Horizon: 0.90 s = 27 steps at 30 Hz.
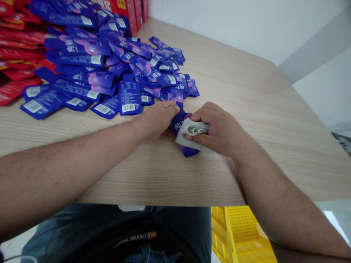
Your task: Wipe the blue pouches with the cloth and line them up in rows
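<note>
Near the front of the table, a blue and purple pouch (pixel 178 118) with white lettering is pinched at its upper end by my left hand (pixel 157 122). My right hand (pixel 218 128) grips a folded pale grey cloth (pixel 196 128), which lies against the pouch's front and covers its middle. The pouch's lower corner shows below the cloth. Just beyond my hands spreads a heap of similar blue pouches (pixel 87 78), some with white barcode labels facing up. The fingers of my left hand are partly hidden behind the pouch.
Red pouches (pixel 22 54) are piled at the far left. Red boxes (pixel 134 14) stand behind the heap, near a white wall (pixel 219 22). The wooden table (pixel 164 179) ends at its front edge before my lap. A yellow plastic crate (pixel 244 230) sits below that edge, on the right.
</note>
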Tool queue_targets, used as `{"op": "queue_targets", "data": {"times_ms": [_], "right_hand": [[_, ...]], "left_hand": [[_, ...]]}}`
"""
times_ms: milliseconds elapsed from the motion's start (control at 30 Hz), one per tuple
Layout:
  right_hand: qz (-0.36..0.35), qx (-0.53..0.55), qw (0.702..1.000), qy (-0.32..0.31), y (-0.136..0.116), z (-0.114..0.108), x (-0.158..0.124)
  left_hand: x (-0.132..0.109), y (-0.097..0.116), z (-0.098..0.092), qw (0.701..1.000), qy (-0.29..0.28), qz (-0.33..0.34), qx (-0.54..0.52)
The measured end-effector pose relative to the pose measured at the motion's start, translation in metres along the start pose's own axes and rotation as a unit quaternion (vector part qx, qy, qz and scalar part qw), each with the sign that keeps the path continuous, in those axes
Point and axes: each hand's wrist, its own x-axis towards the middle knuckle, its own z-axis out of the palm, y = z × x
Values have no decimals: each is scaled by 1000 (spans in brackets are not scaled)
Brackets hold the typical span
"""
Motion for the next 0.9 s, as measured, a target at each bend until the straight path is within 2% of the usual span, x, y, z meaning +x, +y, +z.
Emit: {"op": "queue_targets", "data": {"times_ms": [100, 133, 267, 300, 400, 433, 533, 567, 667, 700, 800, 900], "right_hand": [[-49, 31, 991, -118, 0, -2, 0], [-55, 38, 989, -129, 0, -3, 0], [-12, 37, 998, -52, 4, -9, 0], [-2, 43, 997, -67, 5, -10, 0], [25, 77, 982, -170, 11, -14, -1], [35, 78, 981, -176, 12, -16, -1], [60, 64, 988, -128, 18, -20, -1], [67, 68, 987, -133, 20, -21, -1], [87, 97, 970, -205, 26, -23, -1], [99, 103, 969, -203, 28, -24, -1], [143, 123, 971, -145, 33, -26, -1], [143, 140, 959, -199, 33, -25, 0]], "left_hand": [[-3, 6, 3, 1000, 0, -11, -12], [-4, 8, 4, 1000, 1, -13, -14], [-4, 10, 4, 999, -1, -27, -18], [-4, 9, 4, 1000, -5, -27, -16], [-4, 8, 3, 1000, -9, -26, -13], [-4, 8, 2, 1000, -6, -26, -15], [-3, 8, 2, 999, -3, -23, -24], [-3, 8, 2, 999, -4, -22, -24], [-3, 7, 2, 1000, -4, -22, -21], [-3, 7, 2, 1000, -3, -20, -21], [-2, 5, 1, 1000, -7, -13, -16], [-1, 3, -1, 1000, -11, -9, 8]]}}
